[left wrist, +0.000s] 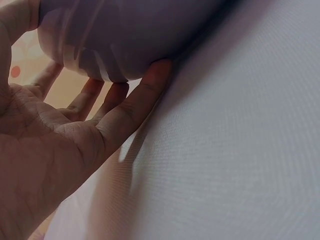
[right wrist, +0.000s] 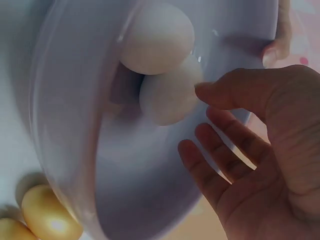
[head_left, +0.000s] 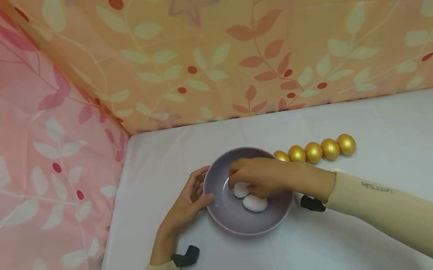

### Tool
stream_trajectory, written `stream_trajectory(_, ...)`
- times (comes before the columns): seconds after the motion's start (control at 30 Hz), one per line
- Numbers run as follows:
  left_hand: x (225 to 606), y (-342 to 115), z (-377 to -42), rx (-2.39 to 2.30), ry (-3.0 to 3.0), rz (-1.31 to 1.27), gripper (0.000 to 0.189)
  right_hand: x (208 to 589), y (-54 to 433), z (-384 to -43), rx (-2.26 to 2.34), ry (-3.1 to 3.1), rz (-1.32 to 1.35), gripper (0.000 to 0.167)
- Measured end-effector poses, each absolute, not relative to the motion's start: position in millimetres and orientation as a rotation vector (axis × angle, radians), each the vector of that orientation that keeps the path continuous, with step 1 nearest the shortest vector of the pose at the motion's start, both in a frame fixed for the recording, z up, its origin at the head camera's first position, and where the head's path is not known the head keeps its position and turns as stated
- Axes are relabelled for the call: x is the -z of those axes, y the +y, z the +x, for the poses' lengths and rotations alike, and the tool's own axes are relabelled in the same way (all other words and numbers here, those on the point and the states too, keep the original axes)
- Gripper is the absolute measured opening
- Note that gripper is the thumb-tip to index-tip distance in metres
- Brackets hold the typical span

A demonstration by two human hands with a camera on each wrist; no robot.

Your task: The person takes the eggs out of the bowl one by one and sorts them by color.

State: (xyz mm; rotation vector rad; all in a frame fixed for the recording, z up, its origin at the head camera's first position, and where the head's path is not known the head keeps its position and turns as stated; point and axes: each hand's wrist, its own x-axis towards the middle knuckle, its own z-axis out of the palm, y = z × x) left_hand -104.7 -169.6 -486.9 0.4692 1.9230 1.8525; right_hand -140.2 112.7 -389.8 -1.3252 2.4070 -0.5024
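Observation:
A round purple-grey bowl (head_left: 230, 221) stands on the table with two white eggs touching inside it, one nearer egg (head_left: 255, 203) and one farther egg (head_left: 241, 190). My left hand (head_left: 182, 212) grips the bowl's left side; its thumb lies over the rim, and in the left wrist view its fingertips (left wrist: 156, 72) press the outer wall. My right hand (head_left: 267, 176) reaches into the bowl over the eggs. In the right wrist view its thumb reaches one white egg (right wrist: 170, 95), but contact is unclear; the other fingers are spread apart from it.
A row of several golden eggs (head_left: 313, 152) lies to the right of the bowl, the nearest beside its rim. White cloth covers the table (head_left: 176, 150). An orange patterned curtain (head_left: 193, 44) hangs behind and a pink one (head_left: 16, 185) at the left.

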Motion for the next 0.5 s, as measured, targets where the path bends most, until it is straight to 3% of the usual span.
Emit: stream_trajectory(0.5, 487.6, -169.3, -105.3, -1.850, 1.930, 0.463, 0.074, 392.6, 101.6, -143.5, 0.320, 2.354, -1.308, 0.042)
